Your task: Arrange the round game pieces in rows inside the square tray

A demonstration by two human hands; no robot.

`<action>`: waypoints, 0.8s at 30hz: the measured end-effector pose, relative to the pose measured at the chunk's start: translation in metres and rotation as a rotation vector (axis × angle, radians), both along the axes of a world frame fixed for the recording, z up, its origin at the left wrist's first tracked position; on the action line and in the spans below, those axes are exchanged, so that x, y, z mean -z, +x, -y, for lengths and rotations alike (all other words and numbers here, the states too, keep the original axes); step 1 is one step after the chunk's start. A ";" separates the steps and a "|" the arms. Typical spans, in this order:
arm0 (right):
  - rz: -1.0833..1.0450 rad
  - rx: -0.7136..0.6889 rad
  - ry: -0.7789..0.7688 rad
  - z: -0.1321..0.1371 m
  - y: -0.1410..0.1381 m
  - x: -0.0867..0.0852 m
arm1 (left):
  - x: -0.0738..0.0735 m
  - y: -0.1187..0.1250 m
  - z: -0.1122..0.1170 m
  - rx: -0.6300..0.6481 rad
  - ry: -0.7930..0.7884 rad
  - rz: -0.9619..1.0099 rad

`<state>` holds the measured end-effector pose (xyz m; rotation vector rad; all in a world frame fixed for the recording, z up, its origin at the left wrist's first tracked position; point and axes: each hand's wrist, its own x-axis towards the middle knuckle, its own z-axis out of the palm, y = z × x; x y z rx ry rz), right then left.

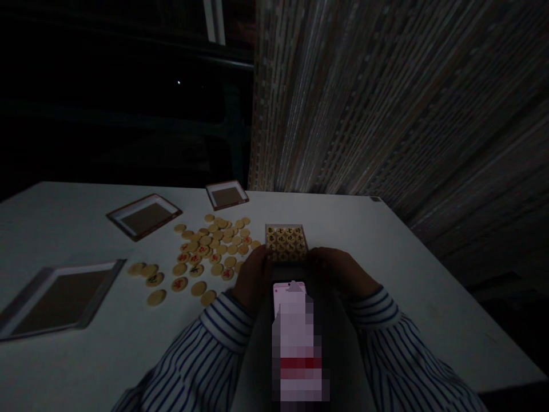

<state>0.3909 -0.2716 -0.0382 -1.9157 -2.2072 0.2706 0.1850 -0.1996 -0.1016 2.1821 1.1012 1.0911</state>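
Note:
A small square box [286, 241] filled with round wooden game pieces sits on the white table [86, 366] in front of me. My left hand [253, 276] rests against the box's near left corner with fingers curled. My right hand [338, 272] lies by its near right side, fingers bent down; what they touch is hidden in the dim light. Several loose round pieces [206, 252] with red and black marks lie scattered left of the box.
Three shallow dark-rimmed trays lie on the table: one at near left [60, 297], one further back [143, 216], a small one at the back [226, 195]. A lit phone-like thing [295, 337] hangs below my hands. A striped curtain-like wall [386, 103] rises behind right.

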 end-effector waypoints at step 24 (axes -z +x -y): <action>0.082 0.229 0.295 -0.009 0.006 0.013 | -0.029 -0.013 0.000 -0.166 0.004 0.185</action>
